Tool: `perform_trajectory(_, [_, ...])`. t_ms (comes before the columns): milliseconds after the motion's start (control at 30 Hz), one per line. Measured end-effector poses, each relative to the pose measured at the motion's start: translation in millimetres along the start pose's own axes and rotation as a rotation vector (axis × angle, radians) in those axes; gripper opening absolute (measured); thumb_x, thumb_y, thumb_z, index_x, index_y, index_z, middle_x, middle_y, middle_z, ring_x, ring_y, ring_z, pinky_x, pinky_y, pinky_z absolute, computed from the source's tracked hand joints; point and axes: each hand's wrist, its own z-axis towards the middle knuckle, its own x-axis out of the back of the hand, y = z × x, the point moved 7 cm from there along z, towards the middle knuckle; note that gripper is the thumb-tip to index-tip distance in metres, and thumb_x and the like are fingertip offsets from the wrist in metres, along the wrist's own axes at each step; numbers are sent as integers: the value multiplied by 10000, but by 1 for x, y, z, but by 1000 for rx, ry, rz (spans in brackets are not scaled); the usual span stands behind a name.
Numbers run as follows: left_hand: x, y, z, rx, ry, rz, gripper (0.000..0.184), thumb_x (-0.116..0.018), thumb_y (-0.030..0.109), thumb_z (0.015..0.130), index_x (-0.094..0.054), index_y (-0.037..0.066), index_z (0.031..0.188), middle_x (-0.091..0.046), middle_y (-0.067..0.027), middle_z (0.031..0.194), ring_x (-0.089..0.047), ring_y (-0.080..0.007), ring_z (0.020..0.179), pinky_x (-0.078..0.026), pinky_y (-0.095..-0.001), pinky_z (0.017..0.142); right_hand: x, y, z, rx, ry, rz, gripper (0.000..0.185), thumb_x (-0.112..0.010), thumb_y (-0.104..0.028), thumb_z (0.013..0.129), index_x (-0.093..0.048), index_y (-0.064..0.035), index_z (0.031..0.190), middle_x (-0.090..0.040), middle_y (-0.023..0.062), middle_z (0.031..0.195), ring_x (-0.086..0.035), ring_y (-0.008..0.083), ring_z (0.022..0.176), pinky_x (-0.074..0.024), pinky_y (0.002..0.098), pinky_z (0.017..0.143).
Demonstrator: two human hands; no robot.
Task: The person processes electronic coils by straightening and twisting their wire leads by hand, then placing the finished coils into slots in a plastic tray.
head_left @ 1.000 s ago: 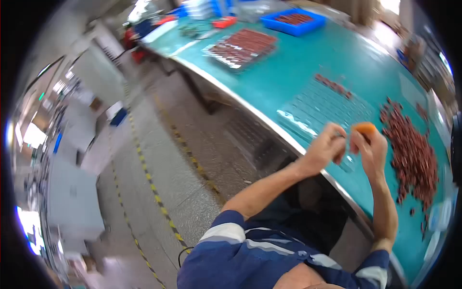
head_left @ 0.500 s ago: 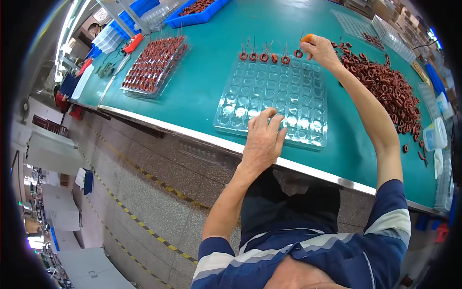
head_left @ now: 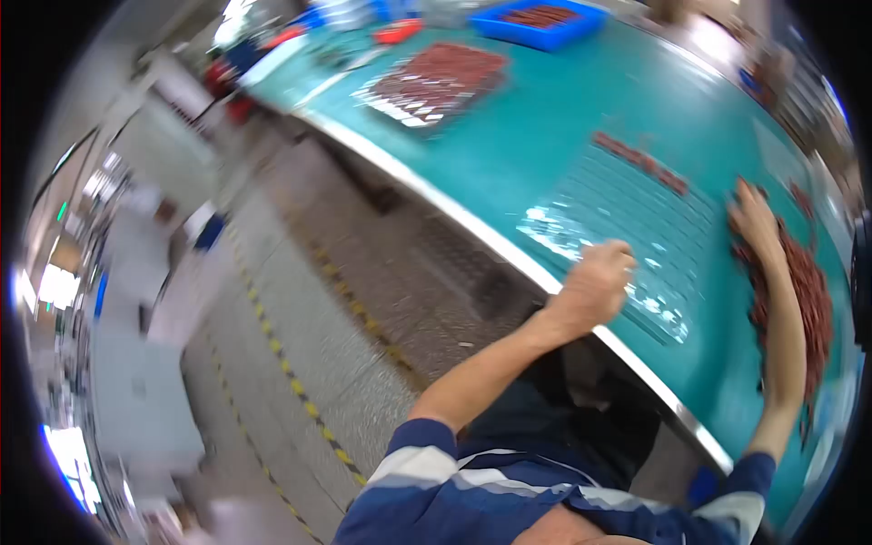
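The view is smeared by motion. A clear plastic tray (head_left: 627,222) with rows of round pockets lies at a slant in front of me. Along its far edge is a row of small copper-red wound ring coils (head_left: 640,163). My left hand (head_left: 597,280) is at the tray's near edge, fingers bent and apart, with nothing seen in them. Off the tray's right side, my right hand (head_left: 754,218) reaches to the far end of a heap of loose ring coils (head_left: 808,304). Its fingertips are blurred against the coils, so any grip is hidden.
A filled tray of coils (head_left: 436,82) stands farther left on the green table (head_left: 545,109). Behind it is a blue bin (head_left: 536,27) holding more reddish parts. The table's pale front edge (head_left: 454,213) runs diagonally, with the floor below.
My right hand has left the row at the tray's far edge and moved right to the heap; the coil it held is no longer seen in it. The head view has turned. My left hand stays by the tray.
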Motion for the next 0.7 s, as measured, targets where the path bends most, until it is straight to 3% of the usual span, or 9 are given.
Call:
perform_trajectory(33, [-1,-4,-2,-6,5,-28,178,-600,22,801,-583,19,978,-565,-120,1064,-552,-305,999,-384,-417,885,-2,-1,-14,24,-74,-31,366,-545,-204,887,-528,-50,1219,-606,170,1143,-576,360,1053,-473,449,852])
perform_trajectory(233, [11,8,-1,11,69,-73,84,-569,40,851,-578,13,930,-540,-97,999,-547,-271,985,-388,-388,876,-36,13,-39,261,-90,-347,188,-506,-153,902,-548,-24,1032,-606,183,988,-587,365,939,-451,473,763])
perform_trajectory(333, [10,5,-2,8,78,-77,72,-563,43,860,-579,18,926,-541,-97,1000,-549,-272,975,-391,-384,871,-12,31,-37,85,54,-87,129,-487,-114,910,-517,11,899,-561,208,849,-570,368,818,-421,472,698])
perform_trajectory(400, [9,3,-3,19,71,-80,66,-563,44,859,-579,25,920,-540,-98,999,-549,-277,964,-393,-386,868,22,37,-36,27,172,226,218,-468,-138,948,-498,47,835,-501,234,743,-530,371,697,-401,441,644])
perform_trajectory(467, [4,2,-4,18,67,-75,65,-566,44,855,-578,29,917,-539,-101,996,-550,-283,956,-396,-391,865,27,79,-38,-116,297,469,320,-477,-265,993,-559,37,925,-508,185,733,-464,289,634,-395,417,618])
perform_trajectory(500, [5,0,-4,21,70,-64,64,-568,44,853,-578,32,915,-539,-103,994,-550,-285,952,-398,-393,864,33,94,-40,-107,450,415,330,-490,-289,999,-590,24,974,-553,108,724,-461,225,630,-398,387,605])
perform_trajectory(533, [4,-1,-4,5,103,-73,66,-575,43,842,-570,30,907,-537,-107,986,-551,-294,943,-398,-394,863,35,106,-40,-232,307,465,366,-479,-322,1009,-610,20,1004,-601,41,774,-512,179,685,-414,350,627])
perform_trajectory(633, [6,1,-1,105,115,-61,100,-574,26,827,-568,22,927,-532,-131,994,-553,-322,949,-416,-410,857,53,96,-54,-261,266,399,363,-479,-312,1012,-623,10,1097,-647,67,958,-592,137,879,-465,299,769])
perform_trajectory(700, [10,5,7,78,257,-143,138,-566,11,817,-570,17,955,-535,-151,993,-550,-344,955,-431,-422,845,59,74,-60,-201,289,353,353,-468,-294,1016,-616,1,1142,-645,79,1014,-604,148,919,-474,298,820])
